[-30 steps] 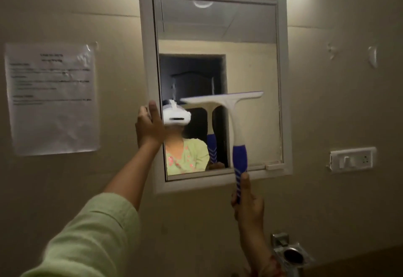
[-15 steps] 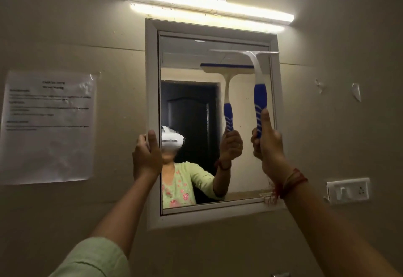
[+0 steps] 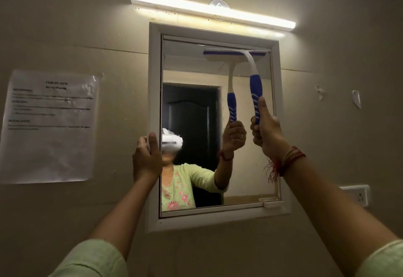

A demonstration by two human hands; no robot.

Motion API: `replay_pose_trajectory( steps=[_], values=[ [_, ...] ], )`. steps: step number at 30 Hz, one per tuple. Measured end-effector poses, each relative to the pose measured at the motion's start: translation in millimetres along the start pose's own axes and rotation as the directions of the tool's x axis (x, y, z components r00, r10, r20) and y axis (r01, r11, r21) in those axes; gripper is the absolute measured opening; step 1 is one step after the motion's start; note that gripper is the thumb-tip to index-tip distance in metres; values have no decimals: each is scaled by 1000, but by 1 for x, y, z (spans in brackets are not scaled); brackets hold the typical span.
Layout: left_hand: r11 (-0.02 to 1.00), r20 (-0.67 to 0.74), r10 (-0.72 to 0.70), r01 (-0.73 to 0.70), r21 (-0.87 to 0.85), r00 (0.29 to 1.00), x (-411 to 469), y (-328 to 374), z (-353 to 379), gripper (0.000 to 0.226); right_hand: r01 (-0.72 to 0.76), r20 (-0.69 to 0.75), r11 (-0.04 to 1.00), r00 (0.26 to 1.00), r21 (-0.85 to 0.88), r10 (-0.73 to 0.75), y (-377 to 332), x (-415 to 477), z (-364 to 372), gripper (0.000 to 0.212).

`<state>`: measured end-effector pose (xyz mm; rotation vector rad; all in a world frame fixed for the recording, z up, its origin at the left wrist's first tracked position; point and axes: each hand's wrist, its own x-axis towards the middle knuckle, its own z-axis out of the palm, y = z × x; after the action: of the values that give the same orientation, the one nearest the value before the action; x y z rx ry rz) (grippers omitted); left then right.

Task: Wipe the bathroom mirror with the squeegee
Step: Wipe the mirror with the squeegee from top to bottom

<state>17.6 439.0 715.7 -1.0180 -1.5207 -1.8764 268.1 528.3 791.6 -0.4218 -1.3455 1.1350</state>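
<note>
The bathroom mirror [image 3: 196, 69] hangs on the wall in a white frame [image 3: 154, 80]. My right hand [image 3: 267, 133] grips the blue handle of a white squeegee [image 3: 255, 87], thumb up along it. The squeegee's blade lies against the glass at the mirror's top right, just under the frame's upper edge. My left hand [image 3: 146, 157] clasps the frame's left side at mid height. The glass reflects the squeegee, my arm and a dark door.
A lit tube light [image 3: 213, 11] runs above the mirror. A printed paper sheet [image 3: 49, 126] is taped to the wall on the left. A white switch plate [image 3: 357, 194] sits on the wall at the right. A small catch [image 3: 270, 202] marks the frame's bottom right corner.
My right hand has carried the squeegee from the mirror's lower middle up to its top right. The view has tilted upward. My left hand has stayed on the frame.
</note>
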Motion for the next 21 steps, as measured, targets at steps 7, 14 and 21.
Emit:
replay_pose_trajectory(
  steps=[7,14,21],
  values=[
    [1000,1,-21,21,12,1000,0,2,-1,35,-23,55,1000,998,10,23,2,-3,5,53],
    [999,-16,-5,6,51,1000,-3,5,-2,45,-131,141,991,982,9,129,29,-17,-7,59],
    [999,-17,-21,22,39,1000,-3,7,-2,33,-153,272,988,952,15,144,12,-9,-3,61]
  ],
)
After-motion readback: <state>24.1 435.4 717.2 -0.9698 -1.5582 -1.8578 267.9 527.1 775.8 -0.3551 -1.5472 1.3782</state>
